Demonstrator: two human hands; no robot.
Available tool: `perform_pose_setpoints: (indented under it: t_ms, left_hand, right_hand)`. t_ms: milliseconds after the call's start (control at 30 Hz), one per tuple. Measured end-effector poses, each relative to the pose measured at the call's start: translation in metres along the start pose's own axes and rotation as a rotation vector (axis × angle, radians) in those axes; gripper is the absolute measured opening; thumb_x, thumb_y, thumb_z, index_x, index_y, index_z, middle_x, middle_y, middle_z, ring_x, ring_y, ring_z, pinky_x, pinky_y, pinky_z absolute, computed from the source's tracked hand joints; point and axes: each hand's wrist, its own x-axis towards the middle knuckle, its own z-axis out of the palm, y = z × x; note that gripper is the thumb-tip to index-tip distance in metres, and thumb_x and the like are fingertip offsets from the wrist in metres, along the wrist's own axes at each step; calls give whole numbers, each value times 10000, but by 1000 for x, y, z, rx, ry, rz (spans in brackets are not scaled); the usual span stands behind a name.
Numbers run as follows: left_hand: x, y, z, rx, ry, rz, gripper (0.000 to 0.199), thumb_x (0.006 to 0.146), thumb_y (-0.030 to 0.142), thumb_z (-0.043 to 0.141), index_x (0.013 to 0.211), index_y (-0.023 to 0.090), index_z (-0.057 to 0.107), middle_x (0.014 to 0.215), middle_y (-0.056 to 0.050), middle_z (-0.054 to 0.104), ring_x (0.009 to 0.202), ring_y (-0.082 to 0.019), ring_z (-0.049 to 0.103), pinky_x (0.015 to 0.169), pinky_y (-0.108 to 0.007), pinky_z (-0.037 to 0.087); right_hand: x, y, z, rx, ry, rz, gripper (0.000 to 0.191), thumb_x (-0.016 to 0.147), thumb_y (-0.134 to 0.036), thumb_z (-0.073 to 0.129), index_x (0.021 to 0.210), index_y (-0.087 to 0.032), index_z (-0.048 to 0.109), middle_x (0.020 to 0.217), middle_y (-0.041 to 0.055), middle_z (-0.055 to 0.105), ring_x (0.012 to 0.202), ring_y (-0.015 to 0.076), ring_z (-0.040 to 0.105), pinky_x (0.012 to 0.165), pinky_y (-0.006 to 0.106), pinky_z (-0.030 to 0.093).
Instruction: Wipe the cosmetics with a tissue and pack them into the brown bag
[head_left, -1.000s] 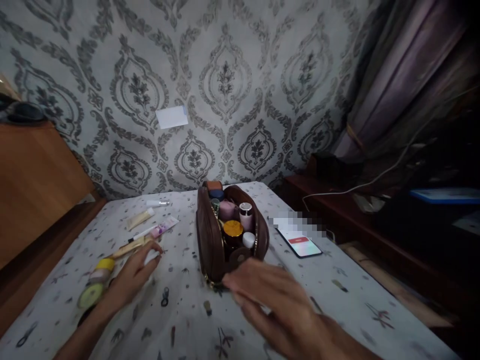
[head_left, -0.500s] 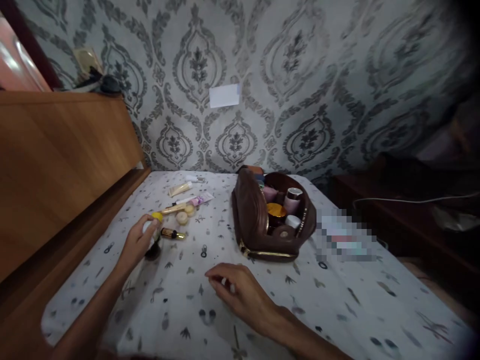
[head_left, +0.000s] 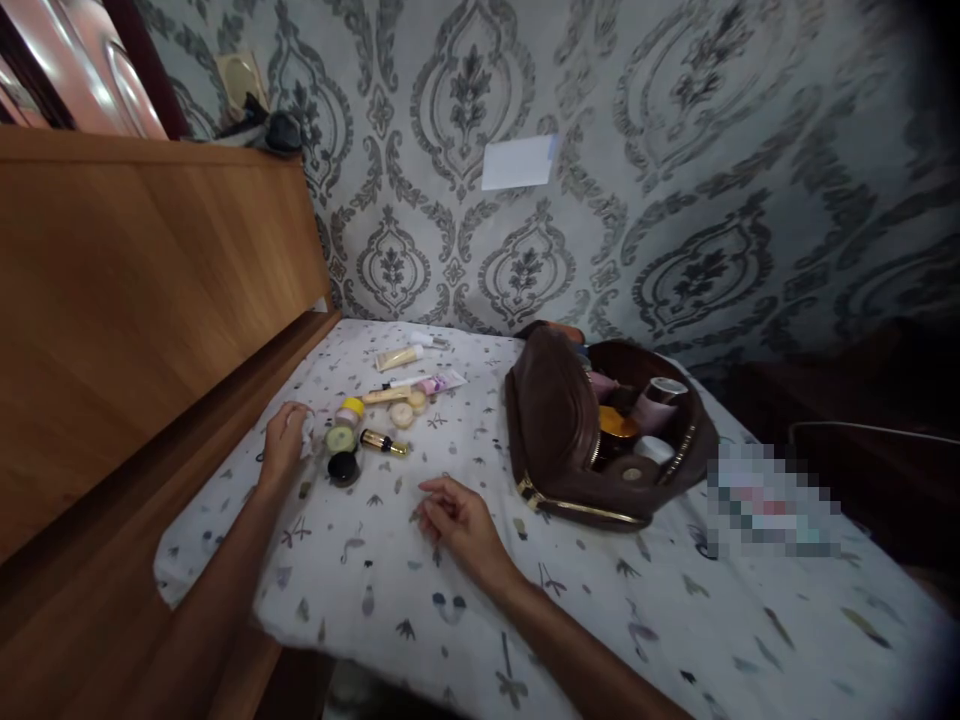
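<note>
My left hand (head_left: 283, 442) is at the left of the bed-like cloth-covered surface, fingers curled, with something whitish (head_left: 307, 436) at the fingertips that is too blurred to name. Just right of it stand a small yellow-lidded jar (head_left: 350, 411), a pale green-topped jar (head_left: 340, 438) and a black-lidded jar (head_left: 343, 468). A dark tube with a gold cap (head_left: 384, 443) lies beside them. My right hand (head_left: 459, 525) hovers low over the cloth, fingers loosely bent and apart, holding nothing. Right of it, a brown cosmetic bag (head_left: 555, 410) stands unzipped, with jars and bottles inside.
Behind the jars lie a cream tube (head_left: 397, 357), a white and purple tube (head_left: 442, 382) and two small cream-coloured round pots (head_left: 402, 414). A wooden cabinet (head_left: 165, 260) borders the left side. The patterned wall (head_left: 465, 230) rises behind. A blurred-out item (head_left: 772, 505) lies right of the bag.
My left hand has drawn away to the left of the jars, and the yellow-lidded jar now stands apart from it. My right hand's fingers are more curled. The view has shifted left.
</note>
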Motion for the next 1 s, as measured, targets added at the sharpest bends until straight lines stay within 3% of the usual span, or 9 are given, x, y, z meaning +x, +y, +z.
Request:
perform_pose_setpoints:
  t_ms: [100, 367, 533, 733, 867, 1000]
  left_hand:
    - [-4, -1, 0, 20, -4, 54, 311, 845, 483, 379, 837, 217, 541, 834, -14, 591, 861, -204, 568, 774, -284, 437]
    - [-11, 2, 8, 199, -115, 62, 421, 853, 581, 422, 954, 226, 623, 692, 14, 603, 640, -191, 518, 603, -277, 369]
    - [8, 7, 12, 332, -175, 24, 485, 825, 651, 446, 976, 239, 652, 690, -12, 638, 701, -239, 596, 595, -285, 374]
    - [41, 11, 22, 456, -290, -25, 567, 653, 741, 597, 885, 235, 703, 823, -98, 720, 817, -335, 649, 609, -323, 402]
    - [52, 8, 26, 421, -379, -3, 568, 642, 719, 617, 904, 226, 720, 901, -98, 739, 861, -320, 665, 643, -322, 447]
    - [49, 4, 27, 361, -397, 7, 537, 657, 690, 606, 876, 213, 722, 866, -69, 743, 867, -285, 667, 664, -304, 471]
  right_hand:
    - [-2, 9, -3, -39, -14, -37, 256, 751, -327, 653, 949, -165, 642, 698, -7, 644, 545, 109, 579, 476, 225, 430]
    - [-4, 14, -3, -82, -16, -45, 249, 761, -361, 660, 922, -172, 650, 664, -23, 603, 533, 111, 570, 471, 229, 433]
    - [-5, 12, -3, -118, -36, -50, 220, 781, -367, 637, 887, -175, 645, 642, -27, 596, 513, 103, 551, 479, 231, 427]
    - [-9, 4, -4, -136, -40, -45, 211, 792, -387, 636, 860, -188, 644, 594, -38, 575, 503, 107, 537, 475, 233, 411]
    - [-10, 1, -5, -154, -48, -29, 193, 797, -366, 619, 858, -185, 639, 590, -38, 583, 504, 103, 532, 490, 230, 417]
    - [-10, 3, -6, -181, -51, -44, 175, 805, -336, 598, 861, -176, 646, 592, -34, 592, 493, 93, 519, 497, 225, 413]
